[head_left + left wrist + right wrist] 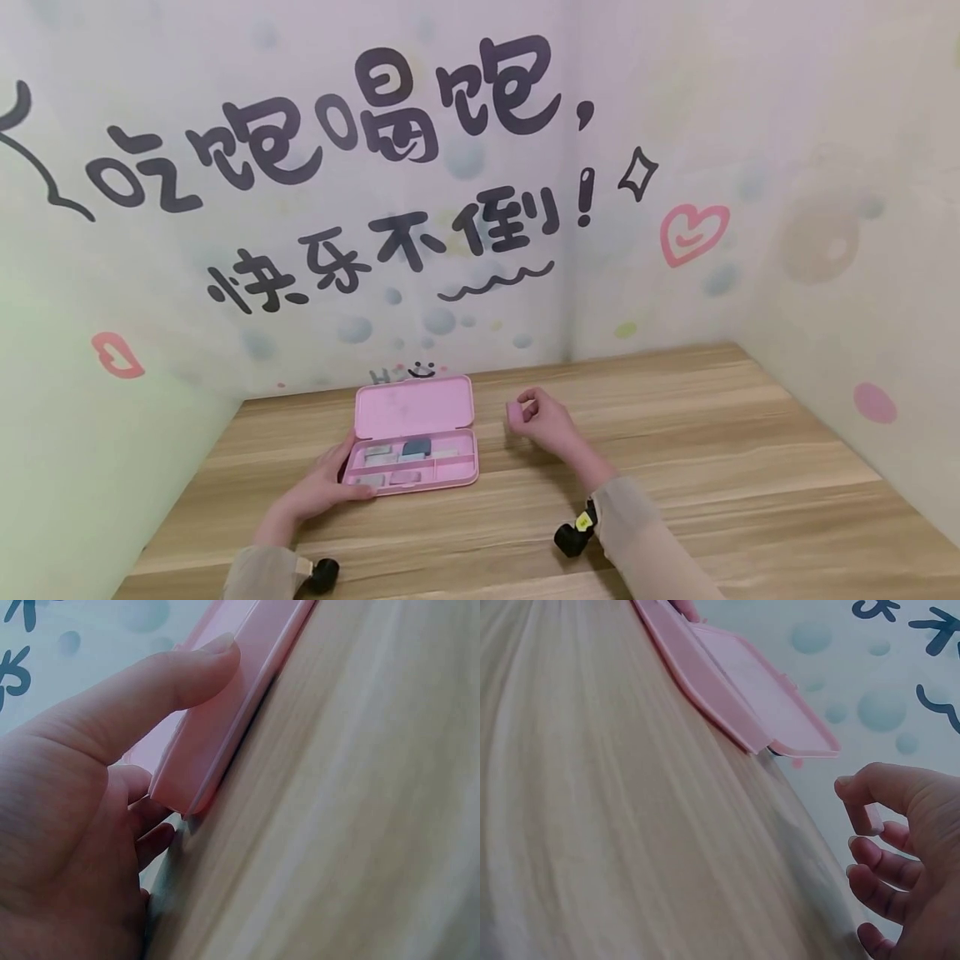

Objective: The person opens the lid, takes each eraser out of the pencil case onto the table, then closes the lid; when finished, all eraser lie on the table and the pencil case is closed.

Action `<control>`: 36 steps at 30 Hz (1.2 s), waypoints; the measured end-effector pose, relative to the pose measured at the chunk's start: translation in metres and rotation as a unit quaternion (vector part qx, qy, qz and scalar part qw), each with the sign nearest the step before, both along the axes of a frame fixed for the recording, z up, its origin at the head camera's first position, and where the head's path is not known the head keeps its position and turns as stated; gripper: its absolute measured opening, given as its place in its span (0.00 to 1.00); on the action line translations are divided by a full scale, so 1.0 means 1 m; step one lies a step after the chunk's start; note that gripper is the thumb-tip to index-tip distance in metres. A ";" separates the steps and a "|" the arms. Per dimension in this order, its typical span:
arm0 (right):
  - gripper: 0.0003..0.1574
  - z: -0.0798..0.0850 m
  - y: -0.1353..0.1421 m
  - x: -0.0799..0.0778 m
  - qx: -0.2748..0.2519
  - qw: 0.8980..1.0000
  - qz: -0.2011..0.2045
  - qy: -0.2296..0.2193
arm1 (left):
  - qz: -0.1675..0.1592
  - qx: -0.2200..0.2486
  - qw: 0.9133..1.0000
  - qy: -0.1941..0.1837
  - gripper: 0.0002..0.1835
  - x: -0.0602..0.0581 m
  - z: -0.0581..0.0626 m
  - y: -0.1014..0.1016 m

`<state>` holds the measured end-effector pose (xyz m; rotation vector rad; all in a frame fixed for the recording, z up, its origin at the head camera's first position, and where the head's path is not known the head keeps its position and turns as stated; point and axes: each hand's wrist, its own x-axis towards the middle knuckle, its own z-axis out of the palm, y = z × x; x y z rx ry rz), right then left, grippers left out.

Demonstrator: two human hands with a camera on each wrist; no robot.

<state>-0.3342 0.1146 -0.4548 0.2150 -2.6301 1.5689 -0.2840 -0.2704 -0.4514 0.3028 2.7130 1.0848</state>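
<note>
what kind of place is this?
Probably a small booth-like corner, perhaps a recording setup: a wood-grain tabletop, light walls with large printed lettering, and a black wrist-worn device.

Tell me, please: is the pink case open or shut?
Open: the pink case has its lid swung back, exposing small blocks inside.

Blocks (417, 448) in case (456, 472), case on table (675, 425)

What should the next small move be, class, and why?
Perhaps move the right grip left, carrying the pinched block over the front-right compartment of the case: that space looks bare, the lid is open, and the left grip holds the case.
</note>
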 end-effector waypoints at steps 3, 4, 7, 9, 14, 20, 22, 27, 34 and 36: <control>0.27 -0.002 -0.001 0.000 0.012 1.000 -0.003 -0.003 | 0.000 -0.002 1.000 0.000 0.63 0.000 0.001 0.000; 0.27 -0.003 -0.001 0.000 0.017 1.000 -0.005 -0.003 | 0.001 -0.002 1.000 0.001 0.63 0.000 0.001 0.001; 0.25 -0.005 -0.002 0.001 0.040 0.999 -0.008 -0.005 | -0.001 -0.001 1.000 0.000 0.62 0.001 0.001 0.001; 0.24 -0.005 -0.003 0.002 0.059 0.998 -0.009 -0.005 | -0.002 0.001 1.000 0.000 0.62 0.002 0.001 0.001; 0.25 -0.006 -0.004 0.003 0.082 0.997 -0.014 -0.002 | -0.006 0.005 1.000 0.000 0.62 0.003 0.002 0.002; 0.28 -0.008 -0.004 0.003 0.108 0.994 -0.020 0.002 | -0.007 -0.002 1.000 0.004 0.61 0.002 0.002 0.001; 0.29 -0.009 -0.004 0.003 0.113 0.993 -0.019 0.003 | -0.008 -0.004 1.000 0.006 0.61 0.002 0.002 0.001; 0.29 -0.010 -0.005 0.003 0.114 0.993 -0.018 0.007 | -0.007 -0.005 1.000 0.004 0.62 0.002 0.002 0.001; 0.29 -0.010 -0.006 0.003 0.118 0.993 -0.018 0.008 | -0.006 -0.003 1.000 0.002 0.62 0.001 0.001 0.001; 0.29 -0.011 -0.006 0.003 0.121 0.992 -0.018 0.009 | -0.006 -0.002 1.000 0.001 0.62 0.001 0.001 0.001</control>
